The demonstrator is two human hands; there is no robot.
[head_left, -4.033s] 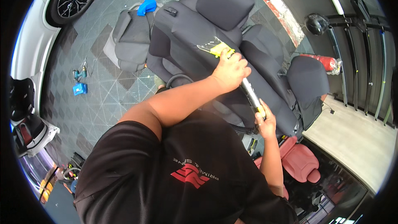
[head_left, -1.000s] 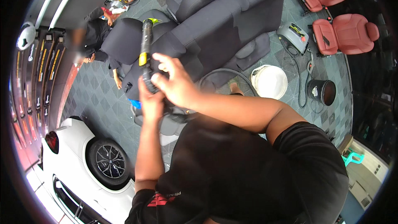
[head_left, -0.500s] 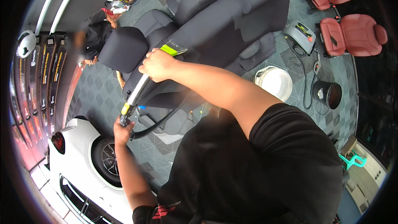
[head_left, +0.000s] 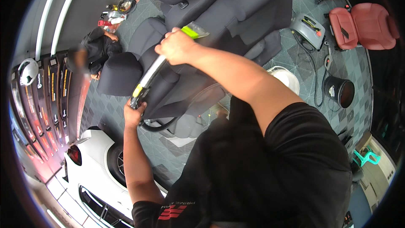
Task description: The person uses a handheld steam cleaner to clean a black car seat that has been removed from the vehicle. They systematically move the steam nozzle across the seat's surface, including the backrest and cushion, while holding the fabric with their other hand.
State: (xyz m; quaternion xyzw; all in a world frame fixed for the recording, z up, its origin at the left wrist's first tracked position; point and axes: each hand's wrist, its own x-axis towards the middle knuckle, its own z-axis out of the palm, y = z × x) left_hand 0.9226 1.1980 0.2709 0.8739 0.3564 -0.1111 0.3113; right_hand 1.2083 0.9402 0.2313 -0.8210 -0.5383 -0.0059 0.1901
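Both my hands grip an upholstery extractor wand, a silver tube with a clear head and a bright green band. Up near the head, my right hand is wrapped round the tube. My left hand closes on the black handle at the lower end, below a yellow part. A dark hose curves away from that handle. The wand's head lies over a dark grey fabric car seat; whether it presses on the cloth I cannot tell.
A seated person is at the left beside a dark headrest. Behind my right arm stands a white bucket, near a grey machine and a black bucket. Red seats stand far right, a white car lower left.
My hands and the wand have moved farther away and to the right over the seat. The whole view has shifted a little. Both hands keep their grip.
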